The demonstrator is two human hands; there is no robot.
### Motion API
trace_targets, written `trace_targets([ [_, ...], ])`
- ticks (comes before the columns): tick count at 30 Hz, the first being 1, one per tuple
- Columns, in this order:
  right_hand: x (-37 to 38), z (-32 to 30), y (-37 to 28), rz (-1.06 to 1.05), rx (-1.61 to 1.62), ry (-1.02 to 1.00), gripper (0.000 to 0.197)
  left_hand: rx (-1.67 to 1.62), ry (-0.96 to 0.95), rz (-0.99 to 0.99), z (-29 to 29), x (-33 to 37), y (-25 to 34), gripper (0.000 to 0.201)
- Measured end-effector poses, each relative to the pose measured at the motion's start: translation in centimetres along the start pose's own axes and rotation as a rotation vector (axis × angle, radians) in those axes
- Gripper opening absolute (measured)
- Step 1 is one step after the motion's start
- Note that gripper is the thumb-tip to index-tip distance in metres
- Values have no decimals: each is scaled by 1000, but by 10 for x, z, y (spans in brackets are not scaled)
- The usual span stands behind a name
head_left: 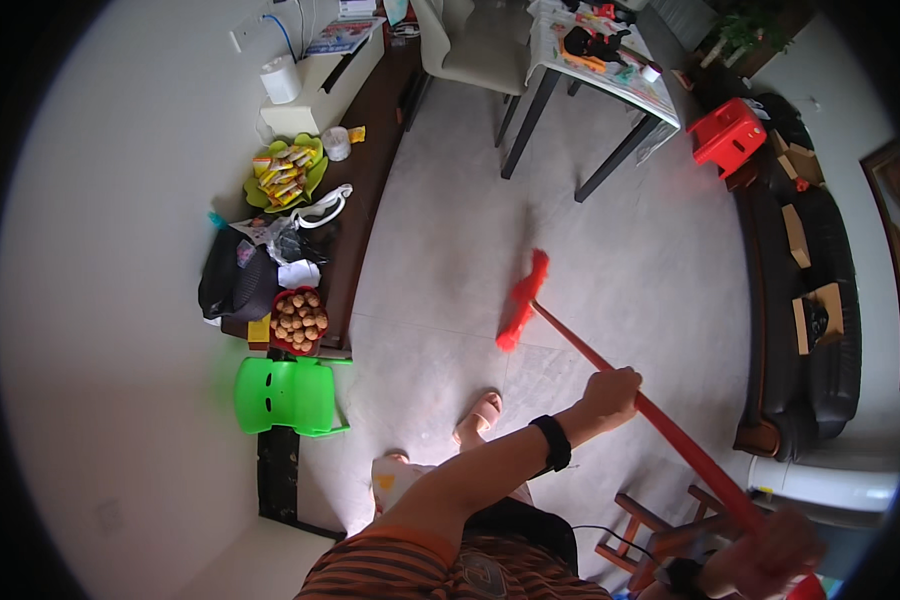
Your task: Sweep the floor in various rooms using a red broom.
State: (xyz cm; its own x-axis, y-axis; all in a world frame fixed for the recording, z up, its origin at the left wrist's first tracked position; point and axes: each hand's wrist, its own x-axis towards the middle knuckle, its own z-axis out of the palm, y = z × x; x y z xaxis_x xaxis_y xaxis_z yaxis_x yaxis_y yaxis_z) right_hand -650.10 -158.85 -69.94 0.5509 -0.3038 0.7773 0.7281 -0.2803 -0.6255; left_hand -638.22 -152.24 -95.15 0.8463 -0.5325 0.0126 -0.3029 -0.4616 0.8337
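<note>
A broom with a red bristle head [522, 300] rests on the grey tiled floor ahead of my feet. Its red handle [685, 447] slants down to the lower right, toward my body. Partway along the handle, my left hand [610, 396] is closed around it, a black band on that wrist. My right hand [770, 558] is wrapped round the upper end of the handle at the lower right, slightly blurred. The handle's very tip is mostly hidden by that hand.
On the left stand a green child's chair [288, 396] and a low dark cabinet [370, 200] bearing walnuts, snacks and bags. A table [610, 85] and grey chair [475, 55] stand ahead. At right are a red stool [727, 138], dark sofa [835, 330] and wooden stool [640, 535].
</note>
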Motion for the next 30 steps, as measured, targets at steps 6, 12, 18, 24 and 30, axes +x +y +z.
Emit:
trace_targets([
  [6,83,-91,113,314,-16,205,33,192,-51,-123,-55,88,-1,9],
  [12,41,6,269,867,315,171,19,368,11,-439,-94,106,-166,6],
  [18,127,27,249,576,87,-1,27,89,180,-233,-51,178,-135,11],
  [24,166,111,210,237,-336,-378,20,-162,75,-23,-94,237,-91,8],
  [30,219,99,213,176,14,118,29,-22,-188,10,-168,263,-58,9],
])
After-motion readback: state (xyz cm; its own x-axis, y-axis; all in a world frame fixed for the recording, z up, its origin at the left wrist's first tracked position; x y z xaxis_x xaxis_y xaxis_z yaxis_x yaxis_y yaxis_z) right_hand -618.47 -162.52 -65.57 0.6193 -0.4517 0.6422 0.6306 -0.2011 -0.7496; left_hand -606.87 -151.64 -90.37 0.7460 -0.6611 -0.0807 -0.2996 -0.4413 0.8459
